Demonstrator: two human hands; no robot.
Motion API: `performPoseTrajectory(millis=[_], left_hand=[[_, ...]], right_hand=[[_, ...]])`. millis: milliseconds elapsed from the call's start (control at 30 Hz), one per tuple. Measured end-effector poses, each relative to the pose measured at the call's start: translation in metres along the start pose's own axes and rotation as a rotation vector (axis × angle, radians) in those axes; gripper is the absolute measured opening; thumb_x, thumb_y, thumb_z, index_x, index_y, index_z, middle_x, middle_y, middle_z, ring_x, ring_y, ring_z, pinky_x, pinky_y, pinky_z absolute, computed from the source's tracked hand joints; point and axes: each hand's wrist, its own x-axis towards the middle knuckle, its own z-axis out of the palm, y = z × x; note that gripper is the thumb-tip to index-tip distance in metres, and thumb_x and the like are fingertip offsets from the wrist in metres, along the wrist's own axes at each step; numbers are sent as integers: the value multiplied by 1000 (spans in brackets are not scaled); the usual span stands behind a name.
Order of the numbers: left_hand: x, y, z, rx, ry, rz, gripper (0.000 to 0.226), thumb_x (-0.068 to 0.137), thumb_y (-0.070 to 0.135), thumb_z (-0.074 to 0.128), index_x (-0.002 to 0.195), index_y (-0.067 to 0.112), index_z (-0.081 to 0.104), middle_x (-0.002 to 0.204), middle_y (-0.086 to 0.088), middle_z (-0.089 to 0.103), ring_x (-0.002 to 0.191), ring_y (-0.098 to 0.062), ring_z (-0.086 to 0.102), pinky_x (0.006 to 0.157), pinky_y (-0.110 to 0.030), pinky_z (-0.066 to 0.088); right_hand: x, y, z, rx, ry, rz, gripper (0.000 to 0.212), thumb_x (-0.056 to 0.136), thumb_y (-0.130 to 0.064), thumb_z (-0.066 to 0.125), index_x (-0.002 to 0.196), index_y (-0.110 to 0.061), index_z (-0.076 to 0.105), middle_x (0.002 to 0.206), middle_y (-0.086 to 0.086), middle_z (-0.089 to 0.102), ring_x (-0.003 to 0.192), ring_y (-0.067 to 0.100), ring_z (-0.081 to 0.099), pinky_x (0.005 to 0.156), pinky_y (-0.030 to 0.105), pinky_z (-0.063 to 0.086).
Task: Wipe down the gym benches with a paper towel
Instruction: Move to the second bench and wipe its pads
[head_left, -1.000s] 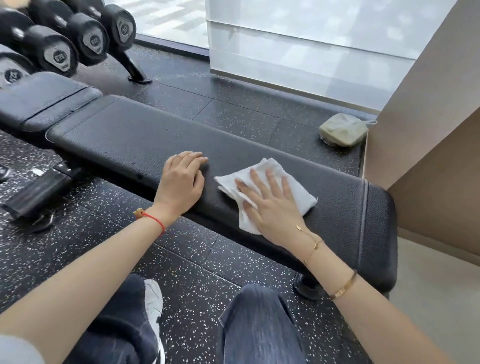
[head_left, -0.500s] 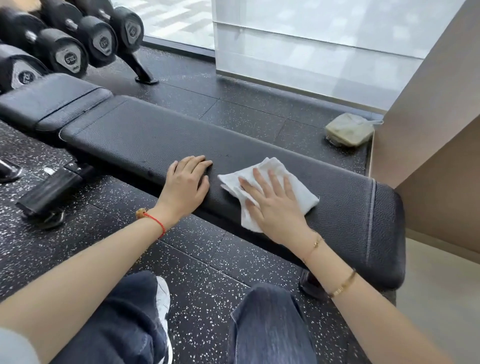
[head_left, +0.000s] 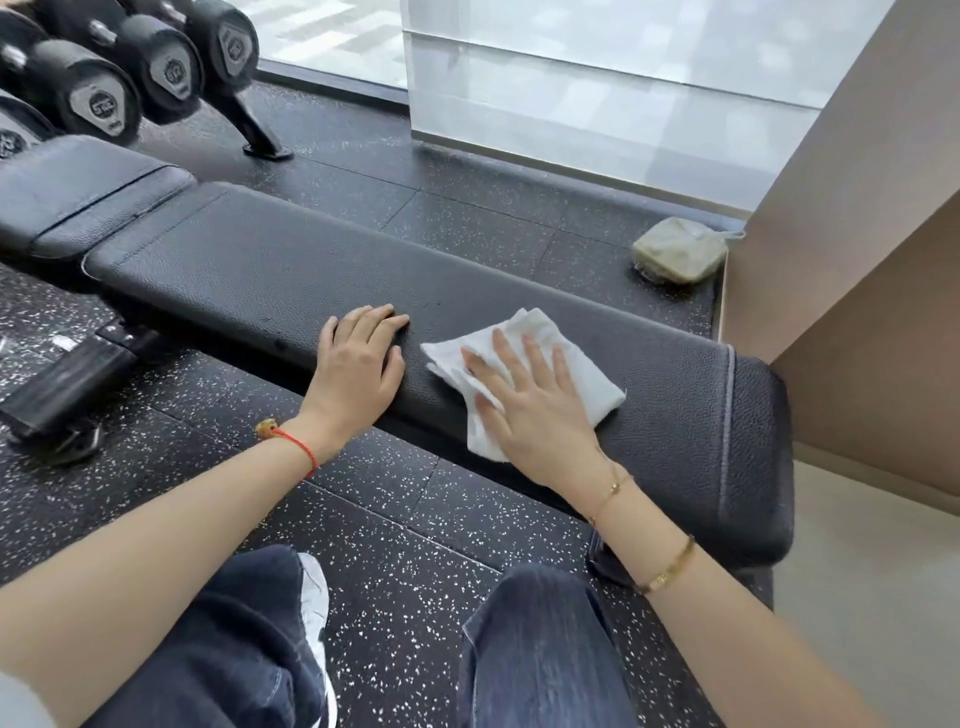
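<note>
Black speckled rubber flooring (head_left: 395, 525) ran under a long black padded bench (head_left: 249, 270) that crossed the view from upper left to lower right. On its top, toward the right end, lay a white paper towel (head_left: 587, 374), folded and rumpled, one corner hanging over the near edge of the pad. The right hand (head_left: 524, 410) pressed flat on the towel, its fingers straight and spread apart, pointing away from the person. Just beside the towel, not touching it, the left hand (head_left: 358, 364) rested palm down on the near edge of the pad, fingers together and laid over the top. Bare pad stretched to the left of that hand up to the seam with a second cushion (head_left: 78, 192), and a shorter stretch lay between the towel and the stitched right end. Beyond the far edge, open floor reached a glass wall (head_left: 597, 104), with a small greenish pouch (head_left: 675, 249) in the corner by a beige wall (head_left: 841, 182). Dumbbells (head_left: 98, 93) sat on a rack at upper left. Dark jeans (head_left: 540, 649) and a white shoe (head_left: 314, 587) showed below.
</note>
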Motion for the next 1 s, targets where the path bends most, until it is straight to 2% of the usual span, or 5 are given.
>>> performPoseTrajectory(millis=[133, 267, 567, 833, 1000], left_hand=[[0, -2, 0, -11, 3, 1, 47, 95, 29, 36, 136, 14, 53, 144, -5, 49, 137, -28, 39, 117, -50, 21], [-2, 1, 0, -16, 7, -13, 46, 96, 28, 37, 137, 14, 52, 145, -5, 49, 138, -28, 39, 118, -50, 19], [1, 2, -6, 34, -5, 20, 42, 96, 28, 41, 134, 15, 54, 141, -3, 52, 134, -25, 43, 115, -48, 26], [20, -23, -23, 104, -4, 201, 39, 88, 34, 45, 121, 19, 60, 119, 2, 65, 113, -22, 58, 104, -41, 34], [36, -60, -29, 22, 16, 251, 39, 91, 30, 44, 125, 18, 58, 124, 1, 63, 119, -20, 56, 104, -40, 34]], right_hand=[[-16, 42, -4, -3, -11, 115, 54, 102, -49, 19, 155, -43, 8, 166, -3, 0, 153, 27, -3, 122, 48, -6], [31, 60, -15, 42, -38, 325, 53, 104, -46, 21, 156, -40, 8, 166, 3, -1, 152, 31, 0, 121, 51, -6], [16, 11, -4, 11, -3, 65, 57, 103, -47, 24, 155, -40, 5, 166, 0, -1, 152, 30, -1, 122, 50, -4], [33, 58, -9, 52, 13, 406, 54, 104, -42, 22, 156, -36, 8, 166, 7, 2, 151, 35, 2, 121, 51, -4], [83, 11, -4, 42, 33, 357, 55, 104, -42, 21, 156, -34, 8, 166, 7, 3, 151, 35, 3, 121, 52, -4]])
